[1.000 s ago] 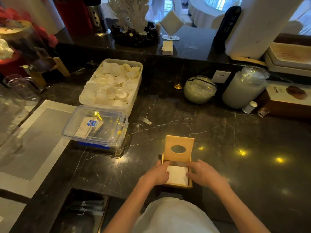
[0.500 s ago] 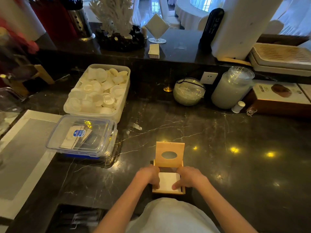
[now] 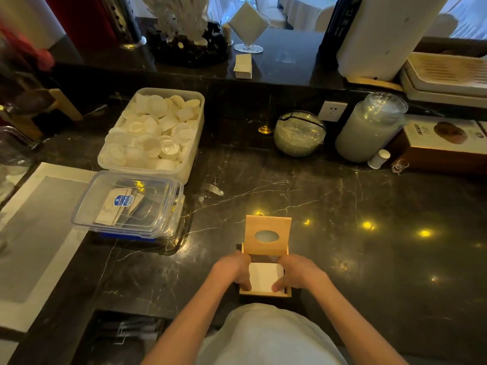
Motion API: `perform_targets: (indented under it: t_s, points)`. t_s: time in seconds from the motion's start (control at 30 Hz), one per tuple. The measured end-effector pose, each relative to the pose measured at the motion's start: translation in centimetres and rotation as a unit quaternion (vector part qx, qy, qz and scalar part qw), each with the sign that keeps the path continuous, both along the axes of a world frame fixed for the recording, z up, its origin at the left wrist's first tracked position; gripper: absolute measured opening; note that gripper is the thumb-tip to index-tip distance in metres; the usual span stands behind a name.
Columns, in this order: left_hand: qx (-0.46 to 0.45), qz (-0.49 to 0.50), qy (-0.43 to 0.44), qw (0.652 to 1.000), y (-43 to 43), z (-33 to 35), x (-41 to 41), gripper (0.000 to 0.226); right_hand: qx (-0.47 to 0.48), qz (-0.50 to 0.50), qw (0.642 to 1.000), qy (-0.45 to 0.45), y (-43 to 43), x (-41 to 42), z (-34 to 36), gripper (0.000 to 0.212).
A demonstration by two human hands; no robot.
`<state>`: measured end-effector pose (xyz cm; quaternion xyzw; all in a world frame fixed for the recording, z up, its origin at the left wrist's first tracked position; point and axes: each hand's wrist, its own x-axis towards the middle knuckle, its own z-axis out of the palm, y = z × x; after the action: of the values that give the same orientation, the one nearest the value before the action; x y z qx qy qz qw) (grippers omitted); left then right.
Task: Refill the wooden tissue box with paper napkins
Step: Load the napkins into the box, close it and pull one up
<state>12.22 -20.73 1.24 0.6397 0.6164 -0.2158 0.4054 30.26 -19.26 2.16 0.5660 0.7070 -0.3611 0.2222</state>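
The wooden tissue box (image 3: 265,292) sits on the dark marble counter right in front of me, its lid (image 3: 267,235) with an oval hole tilted up at the far side. A white stack of paper napkins (image 3: 264,276) lies inside the box. My left hand (image 3: 235,270) grips the stack's left edge and my right hand (image 3: 295,272) grips its right edge, with the fingers of both reaching down into the box.
A clear lidded container (image 3: 129,205) and a tub of white cups (image 3: 155,133) stand to the left. A glass bowl (image 3: 299,133), a jar (image 3: 370,126) and a carton (image 3: 445,143) line the back right. A grey mat (image 3: 37,233) lies far left.
Both hands have slid from the box's sides onto the napkin stack and pushed deeper into the box. The head view has shifted slightly.
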Motion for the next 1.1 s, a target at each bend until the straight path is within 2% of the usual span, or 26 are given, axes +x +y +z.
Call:
perform_targets:
  t_s: [0.43,0.67,0.73,0.8,0.87,0.9,0.93,1.0,1.03,1.1]
  points:
    - [0.025,0.031,-0.034,0.999,-0.9,-0.1,-0.1,0.054,0.014,-0.015,0.999,0.027,-0.6,0.0,-0.2,0.058]
    - [-0.014,-0.001,-0.048,0.999,-0.2,1.2,-0.6,0.055,-0.042,-0.003,0.998,0.049,-0.1,0.4,1.6,0.072]
    - [-0.008,-0.006,-0.073,0.997,-0.1,2.3,-1.0,0.06,-0.04,0.004,0.998,0.057,0.0,1.0,2.8,0.066]
    - [0.002,0.002,-0.102,0.995,0.0,3.6,-2.0,0.056,-0.006,-0.016,0.996,0.091,0.3,2.1,3.7,0.047]
    - [0.037,0.055,-0.137,0.988,0.4,4.5,-3.1,0.038,0.053,-0.086,0.981,0.168,0.7,3.1,4.4,0.02]
    - [0.076,0.112,-0.153,0.979,0.6,4.9,-3.6,0.03,0.086,-0.14,0.962,0.216,0.9,3.4,4.9,0.014]
    - [0.122,0.176,-0.169,0.962,0.9,5.3,-3.9,0.026,0.112,-0.197,0.937,0.265,1.2,3.5,5.2,0.016]
    - [0.176,0.273,-0.227,0.918,1.4,6.0,-4.0,0.033,0.096,-0.281,0.888,0.35,1.8,3.3,5.5,0.04]
    - [0.171,0.299,-0.273,0.899,1.7,6.0,-3.9,0.038,0.062,-0.303,0.871,0.382,2.0,3.0,5.5,0.05]
    - [0.119,0.333,-0.362,0.862,1.7,5.9,-3.3,0.045,0.009,-0.319,0.85,0.419,2.1,2.5,4.8,0.056]
